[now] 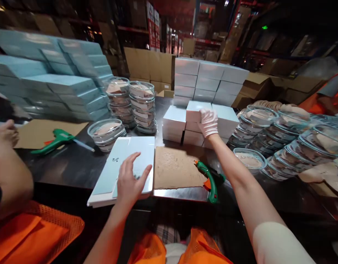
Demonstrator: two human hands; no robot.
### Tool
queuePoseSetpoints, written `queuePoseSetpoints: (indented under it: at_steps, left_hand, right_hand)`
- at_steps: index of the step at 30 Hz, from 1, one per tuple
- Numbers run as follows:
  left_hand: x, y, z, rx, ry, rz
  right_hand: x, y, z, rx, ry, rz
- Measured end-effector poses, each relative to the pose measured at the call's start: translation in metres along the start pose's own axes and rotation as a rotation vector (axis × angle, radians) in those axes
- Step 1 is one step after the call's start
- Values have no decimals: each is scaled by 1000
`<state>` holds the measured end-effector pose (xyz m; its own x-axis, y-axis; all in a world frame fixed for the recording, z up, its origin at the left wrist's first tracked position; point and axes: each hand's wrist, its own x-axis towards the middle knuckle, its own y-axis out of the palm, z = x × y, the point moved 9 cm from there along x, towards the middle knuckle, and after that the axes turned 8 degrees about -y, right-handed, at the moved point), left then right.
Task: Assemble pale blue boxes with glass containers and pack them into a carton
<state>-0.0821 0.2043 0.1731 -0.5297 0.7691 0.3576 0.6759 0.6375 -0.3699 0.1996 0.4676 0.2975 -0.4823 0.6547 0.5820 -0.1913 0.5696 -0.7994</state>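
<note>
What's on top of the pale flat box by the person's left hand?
A dark printed mark shows on the box; the left hand covers part, hiding whatever lies there.

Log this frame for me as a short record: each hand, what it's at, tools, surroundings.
Left hand: bare, fingers spread, at the pale blue box; contact unclear
Right hand: gloved, fingers over a white box
Near tool: green glue gun, beside a cardboard sheet
Far-left tool: second glue gun, on cardboard
Right side: stacked round containers
Left edge: co-worker's hand

Left grip (131, 179) wide — arms (242, 176) forward
</note>
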Motion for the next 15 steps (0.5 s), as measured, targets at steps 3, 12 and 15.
queuePoseSetpoints:
  at_steps: [3,12,15]
  left_hand:
    - [38,-33,31,357,-114,-113]
    - [63,-43,89,650,-463,75]
    - [37,-66,33,555,-245,-257]
  right_hand:
    - [-10,8,-5,0,15,29]
    - [-209,-28,103,223,-216,-108]
    - [-245,-62,132,389,-256,-184]
